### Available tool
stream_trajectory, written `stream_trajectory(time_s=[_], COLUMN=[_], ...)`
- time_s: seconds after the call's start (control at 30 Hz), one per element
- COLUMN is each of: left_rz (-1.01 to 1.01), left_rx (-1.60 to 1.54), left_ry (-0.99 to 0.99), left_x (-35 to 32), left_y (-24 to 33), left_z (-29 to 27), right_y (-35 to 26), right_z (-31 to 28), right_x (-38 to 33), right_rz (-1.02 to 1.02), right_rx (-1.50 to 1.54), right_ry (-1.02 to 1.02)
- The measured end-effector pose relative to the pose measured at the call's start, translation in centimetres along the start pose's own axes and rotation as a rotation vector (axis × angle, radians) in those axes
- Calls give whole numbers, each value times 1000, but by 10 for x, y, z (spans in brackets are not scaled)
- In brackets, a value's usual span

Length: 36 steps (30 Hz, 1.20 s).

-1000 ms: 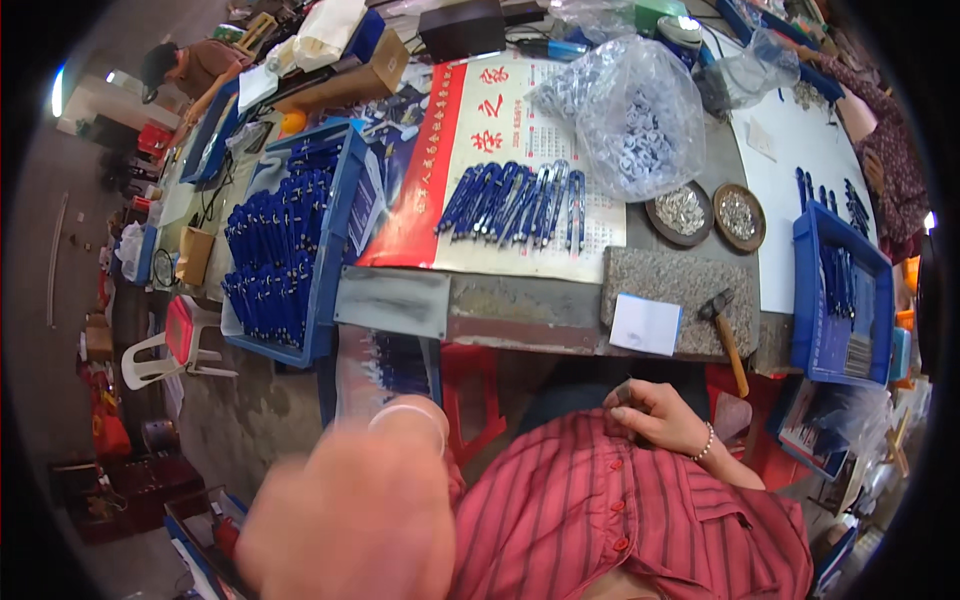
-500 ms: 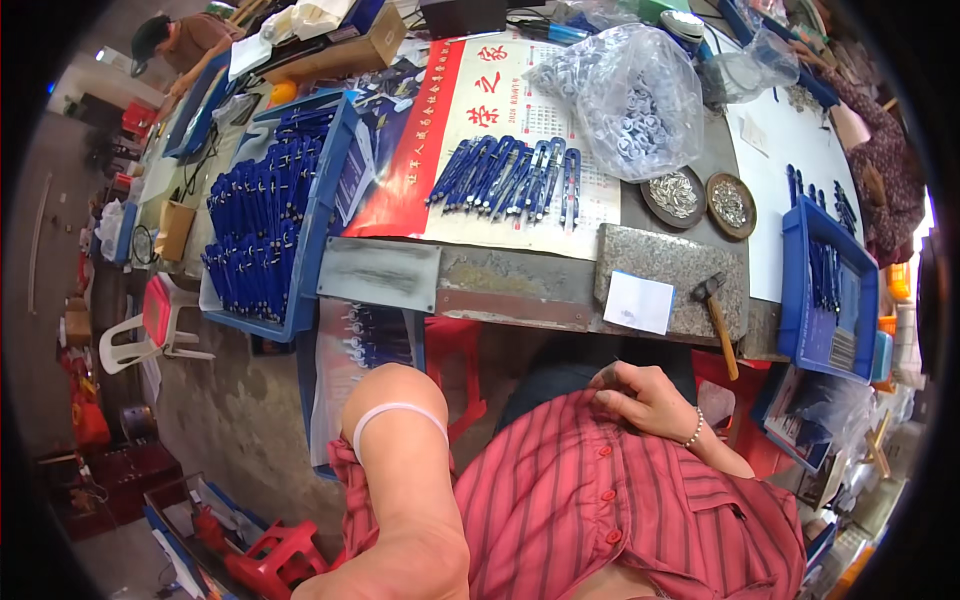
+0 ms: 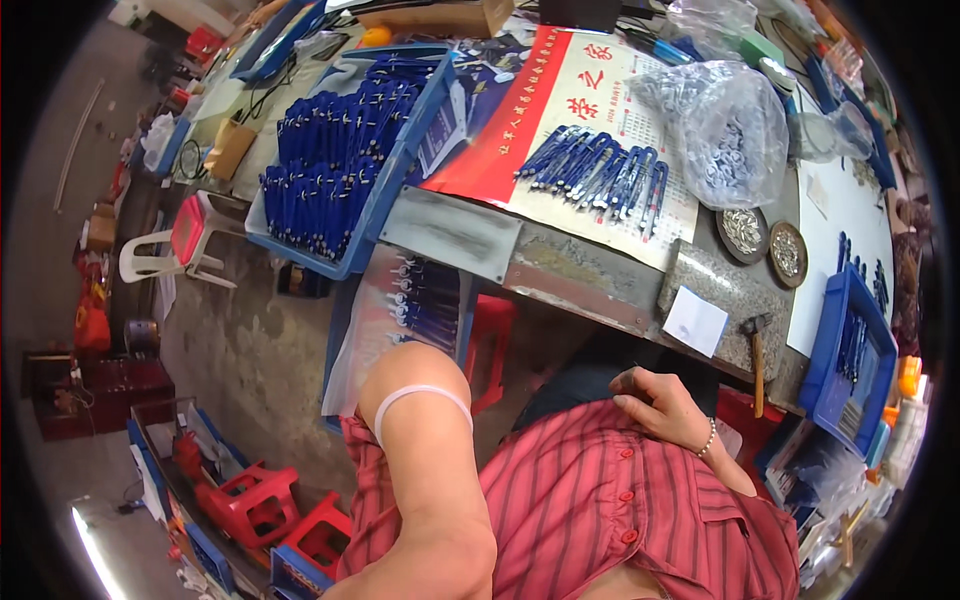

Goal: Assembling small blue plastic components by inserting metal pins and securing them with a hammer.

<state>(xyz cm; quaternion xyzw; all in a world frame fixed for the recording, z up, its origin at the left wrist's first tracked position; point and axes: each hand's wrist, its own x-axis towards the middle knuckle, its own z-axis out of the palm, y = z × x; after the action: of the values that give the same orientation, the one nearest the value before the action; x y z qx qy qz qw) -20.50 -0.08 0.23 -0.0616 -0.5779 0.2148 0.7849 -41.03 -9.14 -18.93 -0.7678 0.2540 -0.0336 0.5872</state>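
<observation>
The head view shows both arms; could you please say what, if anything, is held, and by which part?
No held thing shows in the curled right hand. The left hand is cut off by the lower edge, so I cannot tell.

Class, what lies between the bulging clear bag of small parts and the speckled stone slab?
In the head view, two round dishes of small silvery pieces lie between the bag and the slab.

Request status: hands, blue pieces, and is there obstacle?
Left fingers out of view; right hand by shirt. Blue pieces untouched on poster. Possible obstacles: hammer, card on slab.
</observation>
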Motion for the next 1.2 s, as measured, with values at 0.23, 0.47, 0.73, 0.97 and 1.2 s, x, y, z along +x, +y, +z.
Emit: stream_trajectory(time_s=[0.23,0.47,0.73,0.97,1.2], left_rz=[173,-135,-1299,-1377,-1335], left_rx=[396,487,1272,1382,1462], left_ry=[-2,-164,-290,-887,-1305], left_x=[23,-15,-62,-97,-117], left_y=[2,73,22,-34,-68], left_z=[-4,-63,-233,-321,-341], right_y=[-11,-11,-8,-7,-6], right_z=[4,12,11,18,17], right_x=[9,10,11,12,9], right_rz=[122,-45,80,70,87], right_rx=[-2,-7,-47,-30,-65], right_ry=[-88,-60,-75,-59,-23])
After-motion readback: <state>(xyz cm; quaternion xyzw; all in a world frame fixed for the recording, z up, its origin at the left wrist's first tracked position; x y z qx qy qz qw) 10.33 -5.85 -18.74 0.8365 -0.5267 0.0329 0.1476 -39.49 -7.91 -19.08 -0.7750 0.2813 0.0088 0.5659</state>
